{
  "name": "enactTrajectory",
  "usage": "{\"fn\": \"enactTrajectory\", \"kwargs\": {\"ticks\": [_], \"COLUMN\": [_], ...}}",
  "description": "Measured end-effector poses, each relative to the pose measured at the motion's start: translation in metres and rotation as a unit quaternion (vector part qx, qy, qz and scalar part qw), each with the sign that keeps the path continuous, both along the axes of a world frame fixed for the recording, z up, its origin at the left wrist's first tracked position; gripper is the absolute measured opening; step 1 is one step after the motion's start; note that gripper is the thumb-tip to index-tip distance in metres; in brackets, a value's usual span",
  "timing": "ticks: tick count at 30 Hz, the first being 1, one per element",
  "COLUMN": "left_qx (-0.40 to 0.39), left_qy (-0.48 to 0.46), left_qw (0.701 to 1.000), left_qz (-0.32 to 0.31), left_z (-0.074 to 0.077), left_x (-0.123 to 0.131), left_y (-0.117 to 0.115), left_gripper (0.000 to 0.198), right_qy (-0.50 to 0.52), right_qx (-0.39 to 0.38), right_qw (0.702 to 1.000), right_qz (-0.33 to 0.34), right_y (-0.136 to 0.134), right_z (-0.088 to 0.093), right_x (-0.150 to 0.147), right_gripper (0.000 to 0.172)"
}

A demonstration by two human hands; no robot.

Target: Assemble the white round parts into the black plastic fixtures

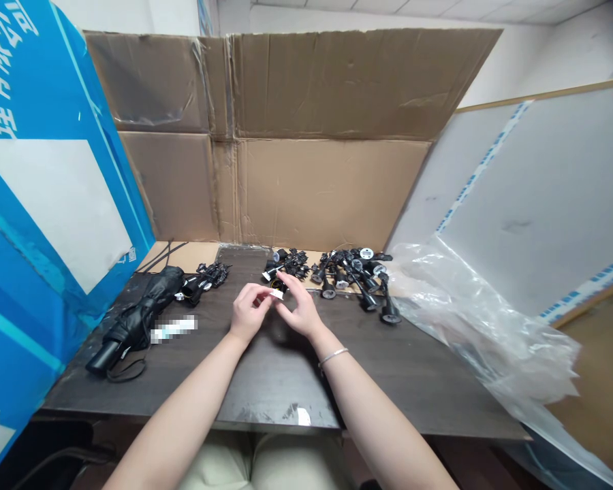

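Note:
Over the middle of the table, my left hand [248,312] pinches a small white piece [276,294] between thumb and fingertips. My right hand [300,310], a bangle on its wrist, closes on the same piece from the other side with thumb and fingers. A thin yellow wire [274,283] shows just beyond the white piece. Right behind the fingers lies a bunch of black parts with cables [292,262], partly hidden by my right hand. What exactly the white piece is cannot be made out.
Black cup-shaped parts on cables [360,272] are heaped at back right, beside crumpled clear plastic [470,327]. A smaller black cluster [204,280] and a folded black umbrella [137,316] lie left on the dark table [409,381]. Cardboard [332,190] stands behind; a blue panel [107,204] walls the left.

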State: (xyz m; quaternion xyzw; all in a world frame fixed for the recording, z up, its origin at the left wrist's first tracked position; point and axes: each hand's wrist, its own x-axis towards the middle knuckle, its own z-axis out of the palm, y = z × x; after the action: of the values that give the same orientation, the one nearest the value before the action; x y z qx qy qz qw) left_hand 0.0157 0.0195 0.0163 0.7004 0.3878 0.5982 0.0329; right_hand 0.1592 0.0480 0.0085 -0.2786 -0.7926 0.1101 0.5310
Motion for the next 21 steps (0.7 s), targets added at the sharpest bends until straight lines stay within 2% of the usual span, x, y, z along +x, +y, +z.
{"fn": "enactTrajectory", "kwargs": {"ticks": [11,21], "left_qx": [-0.052,-0.101], "left_qy": [-0.018,-0.075], "left_qw": [0.998,0.992], "left_qz": [0.014,0.007], "left_z": [-0.0014,-0.0058], "left_x": [-0.0011,-0.0003], "left_y": [0.0032,0.0060], "left_gripper": [0.011,0.015], "right_qy": [0.017,0.016], "right_qx": [-0.043,-0.030], "right_qw": [0.999,0.999], "right_qz": [0.019,0.005], "right_y": [-0.0007,0.0004], "right_z": [0.0011,-0.0008], "right_x": [0.0021,0.0000], "right_gripper": [0.041,0.036]}}
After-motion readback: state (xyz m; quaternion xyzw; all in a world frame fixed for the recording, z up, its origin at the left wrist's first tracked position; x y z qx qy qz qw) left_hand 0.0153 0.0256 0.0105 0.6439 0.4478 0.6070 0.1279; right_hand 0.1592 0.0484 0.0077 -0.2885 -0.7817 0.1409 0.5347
